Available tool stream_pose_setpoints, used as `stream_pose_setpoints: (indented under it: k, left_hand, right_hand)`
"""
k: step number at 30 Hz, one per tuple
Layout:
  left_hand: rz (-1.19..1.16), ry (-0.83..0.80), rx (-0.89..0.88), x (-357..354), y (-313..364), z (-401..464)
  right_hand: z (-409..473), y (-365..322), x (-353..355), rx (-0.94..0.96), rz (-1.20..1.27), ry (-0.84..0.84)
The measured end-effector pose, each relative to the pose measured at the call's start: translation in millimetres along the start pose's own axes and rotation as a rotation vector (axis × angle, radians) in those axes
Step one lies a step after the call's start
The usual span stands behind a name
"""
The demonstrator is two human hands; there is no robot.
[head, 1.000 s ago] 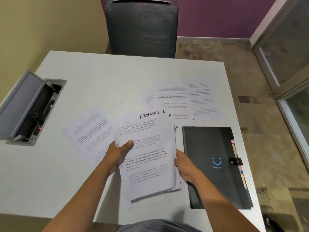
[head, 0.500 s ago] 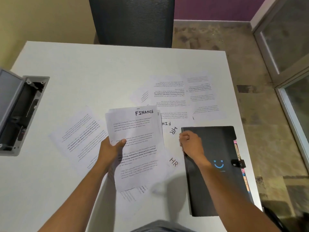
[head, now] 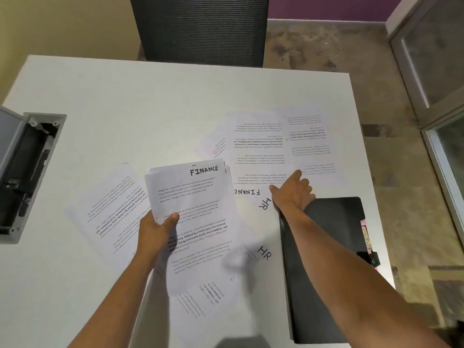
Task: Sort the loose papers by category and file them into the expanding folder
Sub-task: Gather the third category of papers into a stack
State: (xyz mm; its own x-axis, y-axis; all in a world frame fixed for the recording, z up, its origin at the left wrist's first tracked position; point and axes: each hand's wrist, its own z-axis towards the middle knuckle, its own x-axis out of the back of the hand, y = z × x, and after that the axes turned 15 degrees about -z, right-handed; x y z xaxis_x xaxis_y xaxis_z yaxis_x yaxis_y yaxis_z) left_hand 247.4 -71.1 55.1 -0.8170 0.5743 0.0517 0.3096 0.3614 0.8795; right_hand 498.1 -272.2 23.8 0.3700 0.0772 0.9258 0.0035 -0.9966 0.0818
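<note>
My left hand grips a stack of sheets headed FINANCE, raised above the white table. My right hand reaches forward over the loose papers, fingers extended onto a sheet lying upside down with a FINANCE heading. Two sheets marked HR lie between the stack and the black expanding folder. The folder lies closed at the right, under my right forearm, its coloured tabs and clasp on the right edge. More printed sheets are spread at the far right, and one lies to the left.
An open grey cable box is set into the table's left edge. A dark mesh chair stands at the far side. The table's right edge borders bare floor and a glass door frame.
My right hand let go of the stack, passed the folder's top left corner and reached forward onto the upside-down sheet. My left hand keeps the FINANCE stack alone. The view tilted downward.
</note>
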Motion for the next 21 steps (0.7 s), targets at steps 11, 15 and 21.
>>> stream_pose_setpoints:
  k: [11, 15, 21]
  left_hand:
    - [-0.003, -0.018, -0.031, 3, 3, -2]
    - [0.01, -0.02, -0.058, 4, 8, -6]
    - [0.117, -0.015, -0.133, 10, 22, -11]
  right_hand:
    - [-13, -3, 23, -0.007, 0.406, 0.053]
    - [-27, 7, 36, 0.031, 0.522, 0.165]
    - [-57, 26, 71, 0.14, 0.723, 0.417]
